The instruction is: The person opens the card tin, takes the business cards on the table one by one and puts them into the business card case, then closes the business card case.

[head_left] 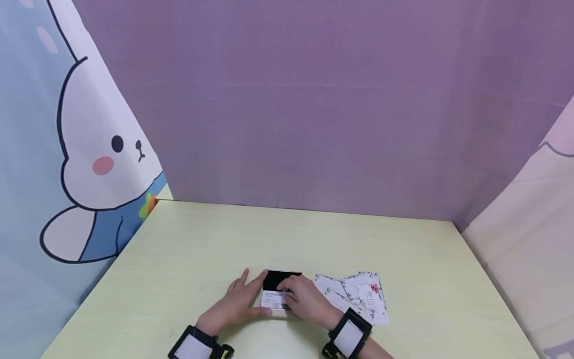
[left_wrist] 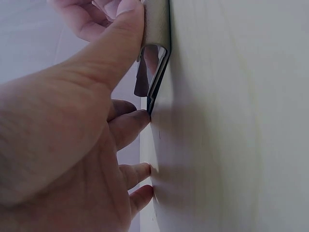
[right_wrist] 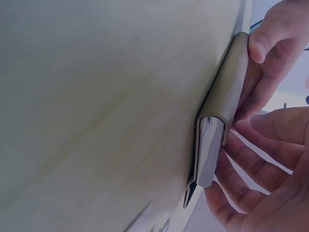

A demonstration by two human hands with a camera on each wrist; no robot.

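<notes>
A slim card case (head_left: 281, 280), black on top with a metal edge (right_wrist: 210, 145), lies flat on the pale green table (head_left: 202, 249). A white printed card (head_left: 272, 299) shows at its near end. My left hand (head_left: 236, 303) rests beside it with its fingers spread on the table. Its thumb (left_wrist: 120, 34) presses against the near edge of the case (left_wrist: 157, 72). My right hand (head_left: 305, 299) lies over the case's right side, its fingers (right_wrist: 251, 169) curled against the case's face.
Several loose flower-printed cards (head_left: 358, 294) are fanned on the table just right of my right hand. A purple cloth backdrop (head_left: 314, 124) closes the far side, and a rabbit-printed curtain (head_left: 89, 149) hangs at the left edge.
</notes>
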